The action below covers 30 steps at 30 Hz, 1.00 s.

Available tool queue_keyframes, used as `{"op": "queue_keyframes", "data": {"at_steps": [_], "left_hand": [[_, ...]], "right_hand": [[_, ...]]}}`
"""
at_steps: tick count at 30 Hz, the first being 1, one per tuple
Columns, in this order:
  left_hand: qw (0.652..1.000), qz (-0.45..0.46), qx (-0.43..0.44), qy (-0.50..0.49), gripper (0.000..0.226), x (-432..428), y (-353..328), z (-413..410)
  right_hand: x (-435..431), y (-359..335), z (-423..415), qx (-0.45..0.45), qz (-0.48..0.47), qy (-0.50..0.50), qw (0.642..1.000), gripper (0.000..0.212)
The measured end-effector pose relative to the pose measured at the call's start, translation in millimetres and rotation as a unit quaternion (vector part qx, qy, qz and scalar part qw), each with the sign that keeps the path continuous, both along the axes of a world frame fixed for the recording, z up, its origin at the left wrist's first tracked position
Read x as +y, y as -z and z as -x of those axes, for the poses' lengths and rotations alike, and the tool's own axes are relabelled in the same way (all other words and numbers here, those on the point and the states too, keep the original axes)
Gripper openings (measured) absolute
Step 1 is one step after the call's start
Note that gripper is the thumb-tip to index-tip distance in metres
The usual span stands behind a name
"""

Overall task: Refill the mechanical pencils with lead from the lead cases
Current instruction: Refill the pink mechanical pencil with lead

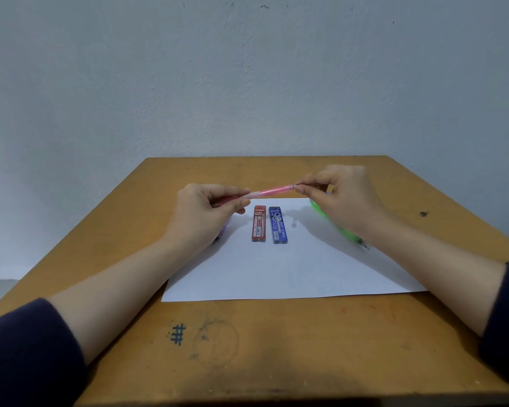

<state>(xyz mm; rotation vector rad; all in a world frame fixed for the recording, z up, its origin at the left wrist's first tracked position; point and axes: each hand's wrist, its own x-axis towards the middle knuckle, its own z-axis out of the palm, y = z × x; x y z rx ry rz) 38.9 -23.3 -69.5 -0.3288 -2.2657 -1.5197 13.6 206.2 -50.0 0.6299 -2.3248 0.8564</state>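
My left hand (pixel 209 212) grips the lower half of a pink mechanical pencil (pixel 272 191), held level above the table. My right hand (pixel 344 198) pinches the pencil's far end between thumb and fingertips. Below it, on a white sheet of paper (pixel 291 268), lie a red lead case (pixel 259 223) and a blue lead case (pixel 278 225) side by side. A small clear cap (pixel 294 222) lies right of the blue case. A green mechanical pencil (pixel 321 211) lies partly hidden under my right hand. A purple pencil (pixel 223 229) peeks out beneath my left wrist.
The wooden table (pixel 247 342) carries pen marks near its front edge and a dark spot (pixel 423 214) at the right. A pale wall stands right behind the table's far edge.
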Motion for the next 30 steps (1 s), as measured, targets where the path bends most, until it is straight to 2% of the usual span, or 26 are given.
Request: {"op": "queue_keyframes", "data": {"at_steps": [6,9,12,14,17,30], "left_hand": [[0.999,0.005,0.005,-0.043,0.017,-1.7,-0.7,1.0],[0.999,-0.001,0.009,-0.054,0.018,-4.2,-2.0,1.9],[0.998,-0.001,0.005,-0.055,0.017,-4.3,-1.3,2.4],[0.998,0.003,0.004,-0.056,0.016,-3.5,-1.0,2.8],[0.998,0.006,0.005,-0.059,0.016,-3.7,-0.7,3.9],[0.998,0.011,0.004,-0.065,0.017,-4.1,0.0,3.9]], "right_hand": [[5.1,-2.1,5.5,0.036,-0.020,0.019,0.999,0.010],[13.0,-4.6,11.2,-0.022,-0.040,0.023,0.999,0.011],[16.9,-4.2,14.6,-0.103,-0.131,0.013,0.986,0.011],[16.0,-4.9,12.2,-0.131,-0.195,0.000,0.972,0.010],[12.7,-8.7,5.4,-0.159,-0.243,-0.015,0.957,0.008],[2.7,-9.7,-3.9,-0.205,-0.230,0.009,0.951,0.006]]}}
